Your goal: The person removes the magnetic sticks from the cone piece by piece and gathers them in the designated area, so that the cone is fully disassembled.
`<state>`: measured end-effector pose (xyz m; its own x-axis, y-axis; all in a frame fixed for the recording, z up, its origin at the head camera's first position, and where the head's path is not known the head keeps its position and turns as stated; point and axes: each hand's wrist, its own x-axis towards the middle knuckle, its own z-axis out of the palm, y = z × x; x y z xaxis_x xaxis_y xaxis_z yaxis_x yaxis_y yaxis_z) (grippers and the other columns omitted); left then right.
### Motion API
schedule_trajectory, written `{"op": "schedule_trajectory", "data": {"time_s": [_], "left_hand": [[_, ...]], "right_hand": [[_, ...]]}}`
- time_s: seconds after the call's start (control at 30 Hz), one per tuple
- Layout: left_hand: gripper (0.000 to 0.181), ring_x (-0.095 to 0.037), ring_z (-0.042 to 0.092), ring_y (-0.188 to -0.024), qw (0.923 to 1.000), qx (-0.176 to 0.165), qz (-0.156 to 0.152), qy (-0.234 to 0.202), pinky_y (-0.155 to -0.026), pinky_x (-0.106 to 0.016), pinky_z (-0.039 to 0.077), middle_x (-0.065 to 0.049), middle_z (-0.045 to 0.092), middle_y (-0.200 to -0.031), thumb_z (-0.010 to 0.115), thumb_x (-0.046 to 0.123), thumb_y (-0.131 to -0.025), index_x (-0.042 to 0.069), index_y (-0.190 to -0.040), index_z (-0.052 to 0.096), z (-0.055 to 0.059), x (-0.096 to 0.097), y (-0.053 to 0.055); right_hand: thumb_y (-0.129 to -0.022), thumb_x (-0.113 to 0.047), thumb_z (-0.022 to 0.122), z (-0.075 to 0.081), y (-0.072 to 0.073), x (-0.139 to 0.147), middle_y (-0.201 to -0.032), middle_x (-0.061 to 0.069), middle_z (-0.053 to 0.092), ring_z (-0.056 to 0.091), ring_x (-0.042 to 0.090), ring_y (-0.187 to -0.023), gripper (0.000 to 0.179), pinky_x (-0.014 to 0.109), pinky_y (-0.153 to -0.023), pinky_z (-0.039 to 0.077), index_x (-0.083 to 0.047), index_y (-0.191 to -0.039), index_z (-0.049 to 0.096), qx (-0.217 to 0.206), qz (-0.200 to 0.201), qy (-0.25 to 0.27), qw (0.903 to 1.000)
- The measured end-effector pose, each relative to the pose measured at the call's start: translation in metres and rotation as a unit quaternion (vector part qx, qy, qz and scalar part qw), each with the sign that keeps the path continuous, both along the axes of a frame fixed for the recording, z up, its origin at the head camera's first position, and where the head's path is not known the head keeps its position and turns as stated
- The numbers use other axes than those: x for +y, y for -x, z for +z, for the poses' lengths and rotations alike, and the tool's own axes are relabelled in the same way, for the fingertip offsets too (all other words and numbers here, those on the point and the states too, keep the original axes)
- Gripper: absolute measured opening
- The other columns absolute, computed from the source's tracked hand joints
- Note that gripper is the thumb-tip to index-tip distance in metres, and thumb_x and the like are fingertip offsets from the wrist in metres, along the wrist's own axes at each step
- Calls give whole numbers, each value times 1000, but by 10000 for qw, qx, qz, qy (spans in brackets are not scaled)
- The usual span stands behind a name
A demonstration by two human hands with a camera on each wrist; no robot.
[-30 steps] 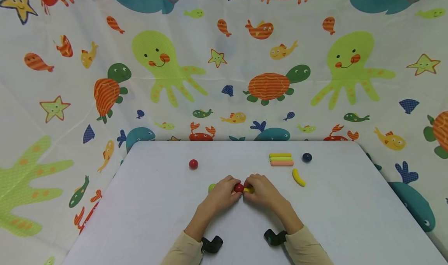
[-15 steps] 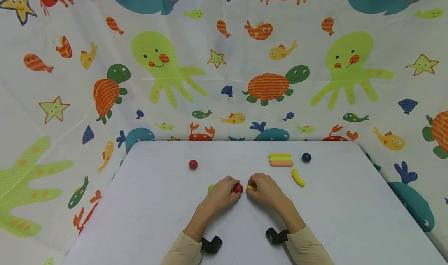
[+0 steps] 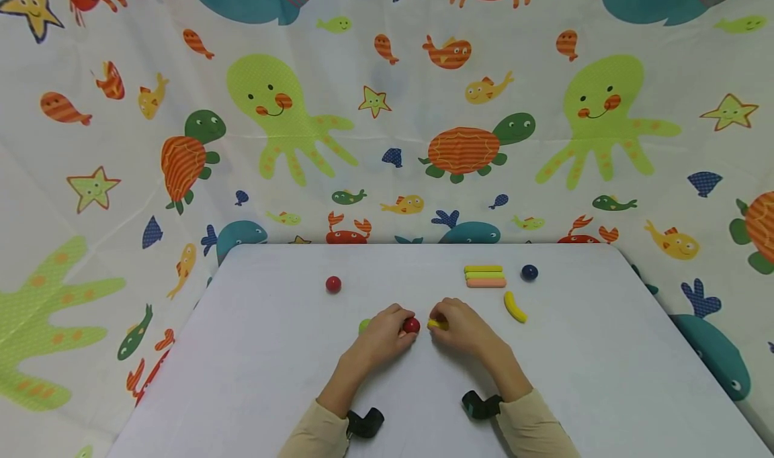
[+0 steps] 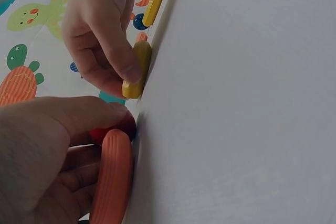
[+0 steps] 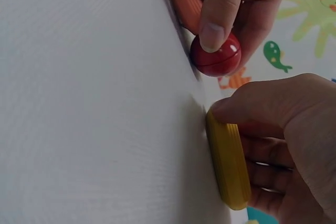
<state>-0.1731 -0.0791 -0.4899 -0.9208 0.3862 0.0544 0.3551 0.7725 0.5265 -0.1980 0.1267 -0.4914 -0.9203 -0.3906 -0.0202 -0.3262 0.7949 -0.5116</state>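
Note:
My left hand point(image 3: 387, 334) pinches a glossy red ball point(image 5: 216, 56) on the white table, thumb on top. Against that ball lies a curved, ribbed salmon-pink modelling clay stick point(image 4: 112, 177), mostly hidden under the hand in the head view. A green ball point(image 3: 364, 326) peeks out at the left hand's outer side. Across a small gap to the right, my right hand point(image 3: 459, 327) grips a short yellow modelling clay stick point(image 5: 229, 161) between thumb and fingers, low at the tabletop. One end of the stick points toward the red ball.
Further back on the table point(image 3: 254, 350) are a second red ball point(image 3: 333, 284), a row of yellow and salmon clay sticks point(image 3: 485, 276) and a dark blue ball point(image 3: 529, 272). A curved yellow stick point(image 3: 515, 307) lies right of my right hand. A sea-animal cloth point(image 3: 387, 122) hangs behind.
My right hand has drawn back to the right with the yellow clay stick, opening a gap from the red ball. The left hand stays in place on the ball.

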Motion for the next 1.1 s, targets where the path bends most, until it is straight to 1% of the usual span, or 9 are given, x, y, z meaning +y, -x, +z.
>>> {"op": "schedule_trajectory", "data": {"time_s": [0.3, 0.57, 0.73, 0.97, 1.1], "left_hand": [[41, -14, 63, -98, 10000, 59, -16, 56, -88, -30, 58, -5, 67, -115, 71, 29, -93, 7, -127, 66, -2, 0, 1], [41, -13, 62, -96, 9999, 94, -7, 115, -87, -29, 57, -5, 67, -114, 71, 29, -93, 7, -127, 66, -2, 1, 1], [40, -14, 63, -97, 9998, 140, -40, 137, -87, -30, 57, -6, 67, -114, 71, 27, -93, 6, -127, 66, -2, 0, 0], [40, -13, 62, -97, 9999, 109, -30, 112, -87, -30, 57, -5, 66, -114, 71, 27, -93, 7, -127, 66, -3, 0, 1], [40, -13, 62, -96, 9999, 120, -4, 110, -86, -29, 57, -5, 67, -113, 71, 27, -93, 7, -127, 66, -4, 0, 2]], "right_hand": [[-86, -17, 77, 3, 1, 6, -94, -4, 63, 55, 12, -90, 18, 36, -92, 54, -14, -103, 70, -190, 71, -23, 9998], [-86, -16, 77, 6, 3, 8, -92, -4, 63, 55, 13, -86, 18, 35, -90, 54, -12, -102, 71, -231, -71, -18, 9997], [-86, -15, 77, 8, 3, 10, -93, -1, 65, 57, 13, -85, 19, 36, -88, 56, -10, -104, 71, -218, -310, 22, 9993], [-88, -17, 76, 7, 5, 16, -98, 2, 66, 59, 16, -89, 24, 38, -91, 56, -9, -110, 70, -157, -792, 37, 9967], [-88, -16, 75, 5, 8, 20, -99, 5, 65, 59, 18, -89, 25, 39, -92, 56, -8, -111, 69, -141, -992, 15, 9950]]}}
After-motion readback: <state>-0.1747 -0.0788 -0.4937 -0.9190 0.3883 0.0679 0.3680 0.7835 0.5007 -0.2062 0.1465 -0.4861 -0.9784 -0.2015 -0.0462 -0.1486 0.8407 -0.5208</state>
